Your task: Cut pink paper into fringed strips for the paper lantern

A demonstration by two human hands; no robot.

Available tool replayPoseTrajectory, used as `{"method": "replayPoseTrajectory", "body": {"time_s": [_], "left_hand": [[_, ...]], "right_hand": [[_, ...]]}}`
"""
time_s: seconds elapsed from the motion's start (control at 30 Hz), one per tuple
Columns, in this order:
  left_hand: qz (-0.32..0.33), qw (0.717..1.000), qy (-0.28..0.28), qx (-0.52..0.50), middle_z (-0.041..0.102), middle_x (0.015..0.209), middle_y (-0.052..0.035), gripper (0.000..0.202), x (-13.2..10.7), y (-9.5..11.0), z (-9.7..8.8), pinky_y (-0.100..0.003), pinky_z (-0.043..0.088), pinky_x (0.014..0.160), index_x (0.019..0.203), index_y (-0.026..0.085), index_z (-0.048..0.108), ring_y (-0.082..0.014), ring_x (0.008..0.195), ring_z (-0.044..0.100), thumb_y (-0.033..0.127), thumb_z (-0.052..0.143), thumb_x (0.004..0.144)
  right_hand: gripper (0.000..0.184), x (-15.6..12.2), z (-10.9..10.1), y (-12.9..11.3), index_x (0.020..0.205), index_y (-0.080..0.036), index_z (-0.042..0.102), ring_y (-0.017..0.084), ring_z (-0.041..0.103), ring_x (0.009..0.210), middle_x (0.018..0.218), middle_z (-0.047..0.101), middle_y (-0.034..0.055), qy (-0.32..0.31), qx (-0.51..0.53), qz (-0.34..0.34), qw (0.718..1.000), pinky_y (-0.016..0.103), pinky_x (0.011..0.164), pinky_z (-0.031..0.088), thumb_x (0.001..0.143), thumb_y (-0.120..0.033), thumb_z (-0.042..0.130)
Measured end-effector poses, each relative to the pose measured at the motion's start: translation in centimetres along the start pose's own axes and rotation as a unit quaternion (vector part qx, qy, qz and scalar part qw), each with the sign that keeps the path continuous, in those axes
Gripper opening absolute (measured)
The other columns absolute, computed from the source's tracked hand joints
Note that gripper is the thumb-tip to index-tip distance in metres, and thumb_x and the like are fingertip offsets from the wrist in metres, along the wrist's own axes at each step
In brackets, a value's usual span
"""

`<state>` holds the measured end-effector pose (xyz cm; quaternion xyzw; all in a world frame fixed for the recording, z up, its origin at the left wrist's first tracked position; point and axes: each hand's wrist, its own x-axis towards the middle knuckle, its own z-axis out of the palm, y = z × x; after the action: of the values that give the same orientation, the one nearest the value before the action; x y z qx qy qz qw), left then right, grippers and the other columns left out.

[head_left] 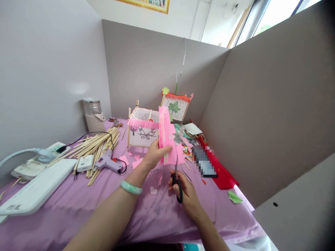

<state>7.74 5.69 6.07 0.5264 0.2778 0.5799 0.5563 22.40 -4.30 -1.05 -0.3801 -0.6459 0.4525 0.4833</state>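
A folded sheet of bright pink paper [165, 129] is pinched upright in my left hand [157, 153], thumb across its front. Black-handled scissors [178, 186] sit in my right hand [184, 191], with fingers in the loops and the blades pointing up at the paper's lower right edge. Whether the blades are apart is hard to make out. Just behind the paper stands a stick-framed lantern [143, 134] with pink fringe and a line drawing. Another framed panel [176, 107], with a green leaf print and red fringe, stands farther back. A paper heart [153, 190] lies below my hands.
On the left are wooden sticks [98, 150], a lilac glue gun [108, 162], a white adapter [85, 163], a power strip [39, 164], a white flat box [39, 188] and a jar [92, 113]. Red paper [222, 174] and a blurred phone [205, 162] lie right. Grey partitions [162, 59] enclose the table.
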Motion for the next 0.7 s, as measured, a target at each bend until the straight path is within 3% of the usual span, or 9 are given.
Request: {"method": "replayPoseTrajectory", "body": {"time_s": [0.37, 0.7], "left_hand": [[0.003, 0.999, -0.029, -0.018, 0.070, 0.098, -0.0112, 0.043, -0.14, 0.56, -0.33, -0.034, 0.051, 0.077, 0.103, 0.010, 0.064, -0.0249, 0.090, 0.065, 0.026, 0.073, 0.064], [0.010, 1.000, 0.001, 0.011, 0.068, 0.084, -0.0051, 0.032, -0.20, 0.38, 0.01, -0.029, 0.050, 0.068, 0.093, 0.012, 0.063, -0.0188, 0.075, 0.062, 0.023, 0.071, 0.064]], "right_hand": [[0.045, 0.12, 0.16, 0.40, 0.125, -0.023, 0.046, 0.016, 0.056, 0.080, 0.096, 0.054, 0.0037, -0.019, -0.001, -0.005, 1.000, 0.029, 0.072, 0.048, 0.089, -0.050, 0.053], [0.044, 0.12, 0.33, -0.08, 0.122, -0.021, 0.047, 0.016, 0.057, 0.078, 0.094, 0.055, 0.0042, -0.010, -0.036, 0.003, 0.999, 0.029, 0.071, 0.048, 0.089, -0.050, 0.051]]}}
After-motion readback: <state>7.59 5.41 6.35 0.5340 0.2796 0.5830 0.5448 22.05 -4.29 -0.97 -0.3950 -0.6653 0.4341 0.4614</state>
